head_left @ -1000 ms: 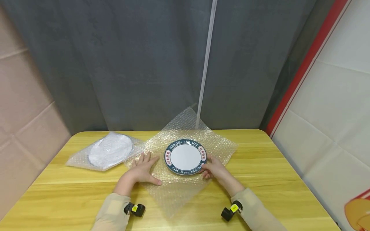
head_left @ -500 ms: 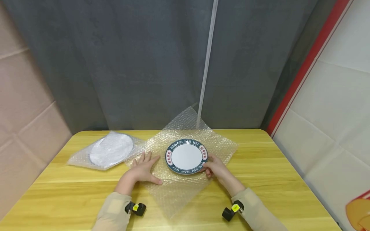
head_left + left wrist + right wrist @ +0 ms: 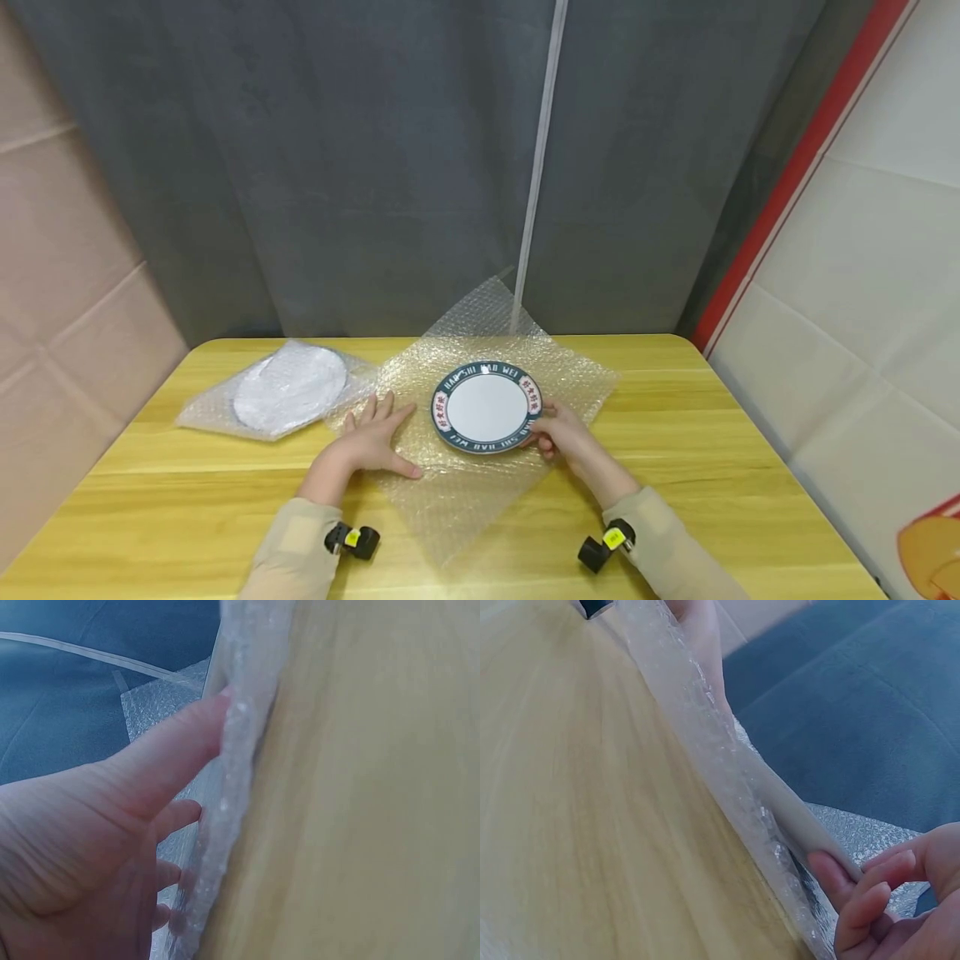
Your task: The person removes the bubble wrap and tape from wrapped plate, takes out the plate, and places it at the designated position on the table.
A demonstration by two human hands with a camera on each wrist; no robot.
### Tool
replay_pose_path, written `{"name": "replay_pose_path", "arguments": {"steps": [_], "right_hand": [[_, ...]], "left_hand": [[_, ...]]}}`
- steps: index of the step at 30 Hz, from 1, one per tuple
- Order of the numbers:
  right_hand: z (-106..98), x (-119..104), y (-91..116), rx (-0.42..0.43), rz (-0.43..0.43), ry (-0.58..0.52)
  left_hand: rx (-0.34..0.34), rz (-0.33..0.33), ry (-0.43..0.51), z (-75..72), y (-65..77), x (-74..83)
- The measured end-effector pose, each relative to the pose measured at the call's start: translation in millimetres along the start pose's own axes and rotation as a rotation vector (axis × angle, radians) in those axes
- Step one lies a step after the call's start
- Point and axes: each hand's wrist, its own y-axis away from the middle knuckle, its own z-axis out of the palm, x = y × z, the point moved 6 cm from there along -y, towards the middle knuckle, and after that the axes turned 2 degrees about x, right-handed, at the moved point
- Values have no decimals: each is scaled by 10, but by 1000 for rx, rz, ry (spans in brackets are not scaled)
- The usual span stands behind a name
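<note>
A round plate [image 3: 487, 408] with a white centre and a dark green lettered rim sits over a sheet of bubble wrap [image 3: 465, 508] laid cornerwise on the table. My right hand [image 3: 566, 435] pinches the plate's near right rim, thumb on top and fingers beneath. In the right wrist view, the plate's edge [image 3: 802, 825] shows between those fingertips, slightly above the wrap. My left hand [image 3: 369, 442] rests on the wrap to the left of the plate, fingers spread. The left wrist view has its thumb [image 3: 180, 746] pressing the edge of the wrap [image 3: 236, 750].
On the left of the wooden table [image 3: 712, 483] lies another round white item [image 3: 292, 387] inside bubble wrap. A grey curtain [image 3: 375, 167] hangs behind the table's far edge. A light wall panel [image 3: 862, 292] stands at the right.
The plate has shifted very slightly to the right along with my right hand. My left hand keeps its place on the wrap.
</note>
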Motion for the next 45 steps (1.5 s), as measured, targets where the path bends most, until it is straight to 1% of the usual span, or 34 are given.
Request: {"name": "replay_pose_path", "arguments": {"steps": [3, 6, 13, 19, 28, 35, 45], "right_hand": [[-14, -9, -4, 0, 11, -4], [-43, -32, -11, 7, 5, -10], [-144, -109, -36, 38, -30, -26], [-202, -154, -49, 45, -43, -58], [-305, -209, -54, 62, -55, -32], [-377, -279, -40, 63, -56, -58], [-517, -340, -61, 94, -76, -44]], "left_hand": [[0, 1, 3, -3, 1, 5], [-2, 2, 2, -3, 0, 7], [-1, 3, -8, -1, -7, 1], [-1, 2, -6, 2, -9, -4], [0, 3, -9, 10, 2, -6], [-2, 3, -15, 4, 7, -3], [-8, 1, -9, 1, 15, 12]]}}
